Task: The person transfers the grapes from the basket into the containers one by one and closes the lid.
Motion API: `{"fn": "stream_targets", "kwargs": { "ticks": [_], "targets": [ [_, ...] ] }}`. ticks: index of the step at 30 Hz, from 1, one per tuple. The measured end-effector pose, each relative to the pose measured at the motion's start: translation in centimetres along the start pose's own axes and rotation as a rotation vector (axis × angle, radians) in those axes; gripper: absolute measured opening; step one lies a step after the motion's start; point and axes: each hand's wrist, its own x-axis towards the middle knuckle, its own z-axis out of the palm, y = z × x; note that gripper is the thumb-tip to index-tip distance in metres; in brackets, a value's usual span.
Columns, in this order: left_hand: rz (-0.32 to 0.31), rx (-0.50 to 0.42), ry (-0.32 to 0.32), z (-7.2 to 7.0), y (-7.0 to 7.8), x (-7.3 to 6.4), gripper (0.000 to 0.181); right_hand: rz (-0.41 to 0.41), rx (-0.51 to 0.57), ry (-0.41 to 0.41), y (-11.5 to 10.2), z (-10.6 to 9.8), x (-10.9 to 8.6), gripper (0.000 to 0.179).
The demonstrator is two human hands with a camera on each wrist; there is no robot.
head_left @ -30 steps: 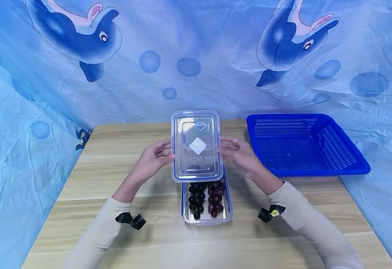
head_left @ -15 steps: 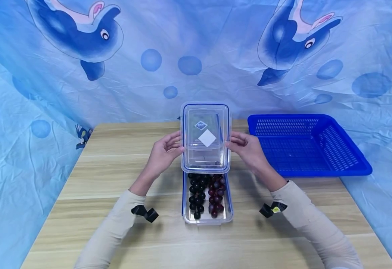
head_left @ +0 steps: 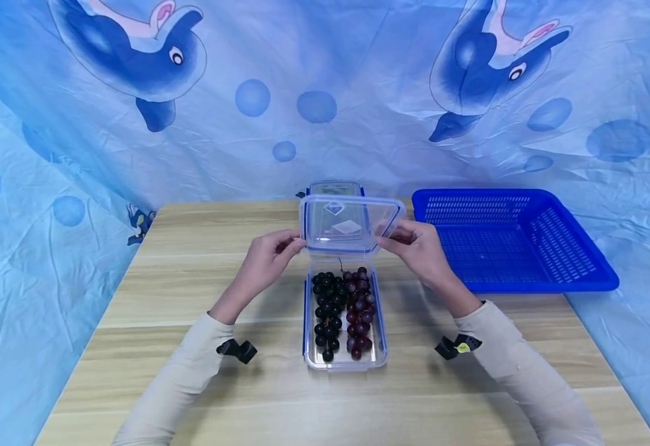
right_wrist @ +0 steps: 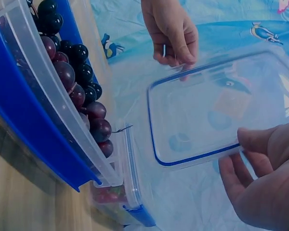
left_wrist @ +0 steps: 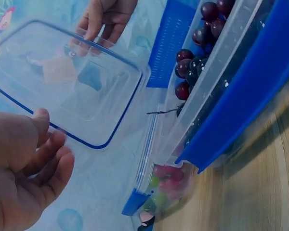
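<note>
My left hand and right hand pinch opposite side edges of a clear plastic lid with a blue seal line. Each thumb lies over the edge, with fingers beneath. The lid is tilted, raised above the far end of an uncovered clear food container with blue side clips. Inside, a bunch of black grapes lies on the left and a bunch of dark red grapes on the right. A thin stem sticks out over the far rim.
Behind the grapes stands a second, lidded container with red and green fruit, partly seen through the raised lid. A blue plastic basket sits at the back right of the wooden table. A dolphin-print sheet hangs behind.
Both hands have shifted the lid slightly right and tipped it from facing the head camera to a steep slant. More grapes and the rear container now show.
</note>
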Motion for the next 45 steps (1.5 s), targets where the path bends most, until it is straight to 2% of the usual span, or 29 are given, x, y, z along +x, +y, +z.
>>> {"fn": "stream_targets", "kwargs": {
  "ticks": [1, 3, 6, 9, 11, 13, 18, 23, 27, 30, 33, 38, 45],
  "targets": [
    [-0.008, -0.004, -0.025, -0.1, 0.0, -0.1, 0.028, -0.002, 0.011, 0.004, 0.1, 0.0, -0.1, 0.024],
    [-0.053, -0.095, -0.08, -0.1, -0.2, -0.3, 0.028, -0.007, 0.02, 0.011, 0.3, 0.0, -0.2, 0.022],
    [-0.162, -0.329, -0.156, -0.2, -0.3, -0.6, 0.034, -0.023, 0.076, 0.018, 0.5, 0.1, -0.5, 0.02],
    [-0.251, -0.561, -0.207, -0.3, -0.4, -0.8, 0.046, -0.026, 0.112, 0.02, 0.5, 0.1, -0.7, 0.02],
    [-0.278, -0.663, -0.238, -0.4, -0.3, -1.0, 0.055, 0.001, 0.109, 0.027, 0.3, 0.2, -0.9, 0.025],
    [-0.293, -0.715, -0.266, -0.5, -0.3, -1.0, 0.066, 0.056, 0.099, 0.017, 0.2, 0.1, -1.1, 0.034],
    [-0.298, -0.715, -0.287, -0.7, -0.1, -1.0, 0.08, 0.21, 0.173, -0.077, -0.2, -0.4, -1.5, 0.056],
    [-0.289, -0.605, -0.274, -0.8, 0.1, -1.2, 0.081, 0.274, 0.29, -0.207, 0.1, -1.2, -1.9, 0.067],
    [-0.312, -0.525, -0.253, -0.6, 0.1, -1.7, 0.079, 0.275, 0.24, -0.342, 0.7, -1.9, -2.3, 0.08],
    [-0.335, -0.51, -0.245, -0.4, 0.1, -2.2, 0.079, 0.263, 0.191, -0.457, 1.3, -2.2, -2.5, 0.095],
    [-0.367, -0.51, -0.232, 0.0, 0.0, -2.7, 0.08, 0.278, 0.183, -0.536, 1.8, -2.4, -2.7, 0.106],
    [-0.408, -0.497, -0.219, 0.6, -0.1, -3.4, 0.082, 0.288, 0.127, -0.567, 2.5, -2.3, -3.1, 0.111],
    [-0.399, -0.41, -0.213, 1.7, -0.8, -4.1, 0.072, 0.284, 0.043, -0.545, 3.5, -1.9, -3.4, 0.111]
  ]
}}
